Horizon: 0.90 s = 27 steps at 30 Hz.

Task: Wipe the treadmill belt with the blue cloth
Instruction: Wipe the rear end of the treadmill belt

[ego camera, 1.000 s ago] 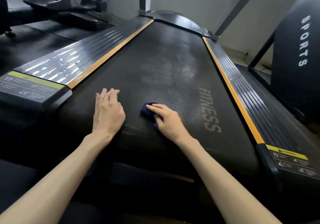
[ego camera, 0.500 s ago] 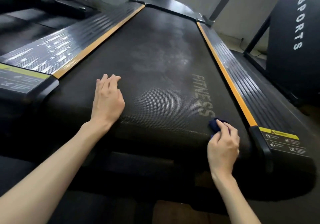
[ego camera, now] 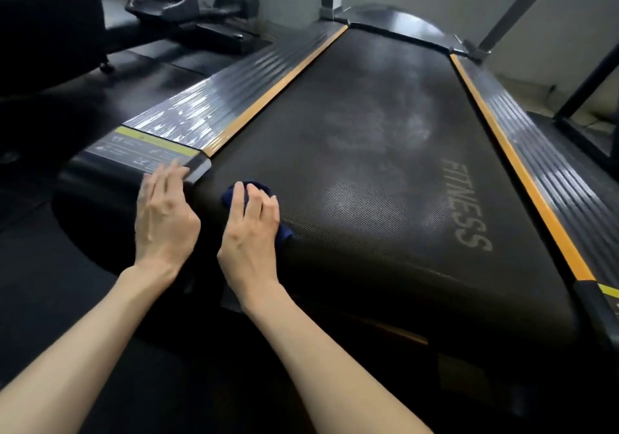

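The black textured treadmill belt runs away from me, with grey "FITNESS" lettering on its right half and dusty pale smears in the middle. My right hand presses the bunched dark blue cloth onto the belt's near left corner; the cloth shows past my fingertips and beside my little finger. My left hand lies flat with straight fingers at the belt's left edge, fingertips on the rear end cap of the left rail.
Ribbed side rails with orange strips flank the belt, the left rail and the right rail. Another black exercise machine stands at far left. Grey uprights rise at the far end. Dark floor lies below me.
My right hand has swept the cloth from the belt's near right edge across to its near left corner. My left hand has slid left to the rail's end cap.
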Tool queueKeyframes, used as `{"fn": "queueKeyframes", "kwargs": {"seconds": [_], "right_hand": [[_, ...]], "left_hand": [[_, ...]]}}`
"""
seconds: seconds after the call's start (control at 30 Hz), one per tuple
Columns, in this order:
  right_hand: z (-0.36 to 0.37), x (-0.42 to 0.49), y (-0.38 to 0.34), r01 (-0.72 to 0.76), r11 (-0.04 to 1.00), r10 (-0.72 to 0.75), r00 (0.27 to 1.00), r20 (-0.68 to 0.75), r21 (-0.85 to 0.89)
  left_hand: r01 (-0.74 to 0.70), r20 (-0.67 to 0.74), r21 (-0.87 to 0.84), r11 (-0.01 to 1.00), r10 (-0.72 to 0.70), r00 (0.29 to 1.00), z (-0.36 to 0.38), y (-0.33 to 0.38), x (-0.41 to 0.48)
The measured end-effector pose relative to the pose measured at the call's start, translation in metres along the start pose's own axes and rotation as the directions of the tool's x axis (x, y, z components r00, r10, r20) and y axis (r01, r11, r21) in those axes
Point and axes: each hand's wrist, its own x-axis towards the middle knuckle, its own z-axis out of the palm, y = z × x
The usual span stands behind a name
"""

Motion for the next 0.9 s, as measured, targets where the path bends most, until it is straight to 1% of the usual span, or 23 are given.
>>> {"fn": "queueKeyframes", "kwargs": {"seconds": [0.13, 0.2, 0.27, 0.33, 0.43, 0.5, 0.57, 0.67, 0.77, 0.9], "right_hand": [[0.017, 0.013, -0.021, 0.101, 0.99, -0.094, 0.993, 0.074, -0.101], [0.018, 0.014, -0.023, 0.155, 0.979, -0.144, 0.985, 0.092, -0.129], [0.013, 0.016, -0.018, 0.204, 0.973, -0.191, 0.975, 0.115, -0.11], [0.007, 0.014, -0.002, 0.227, 0.969, -0.219, 0.972, 0.088, -0.094], [-0.01, -0.005, 0.036, 0.233, 0.97, -0.234, 0.972, -0.009, -0.066], [-0.03, -0.027, 0.07, 0.218, 0.972, -0.22, 0.975, -0.015, -0.085], [-0.053, -0.046, 0.105, 0.16, 0.978, -0.167, 0.985, -0.041, -0.137], [-0.087, -0.074, 0.158, -0.001, 0.981, -0.022, 0.993, -0.116, -0.192], [-0.124, -0.099, 0.209, -0.159, 0.964, 0.122, 0.977, -0.176, -0.214], [-0.164, -0.12, 0.258, -0.32, 0.921, 0.277, 0.94, -0.201, -0.223]], "left_hand": [[-0.035, 0.02, -0.08, 0.996, 0.036, 0.999, -0.005, -0.006, -0.003], [-0.01, 0.022, -0.096, 0.995, 0.012, 1.0, -0.005, -0.002, -0.002], [0.036, 0.007, -0.102, 0.994, -0.036, 0.999, -0.005, 0.005, -0.003], [0.035, 0.002, -0.115, 0.993, -0.035, 0.999, -0.002, 0.015, -0.004], [-0.035, 0.036, -0.111, 0.993, 0.04, 0.999, 0.006, 0.033, -0.008], [-0.093, 0.061, -0.105, 0.99, 0.1, 0.993, 0.013, 0.045, -0.014], [-0.107, 0.082, -0.093, 0.99, 0.114, 0.99, 0.017, 0.054, -0.019], [-0.067, 0.097, -0.059, 0.996, 0.073, 0.993, 0.021, 0.058, -0.025], [-0.05, 0.087, -0.005, 0.999, 0.05, 0.995, 0.019, 0.055, -0.022], [-0.007, 0.093, 0.052, 0.999, 0.002, 0.996, 0.014, 0.047, -0.015]]}}
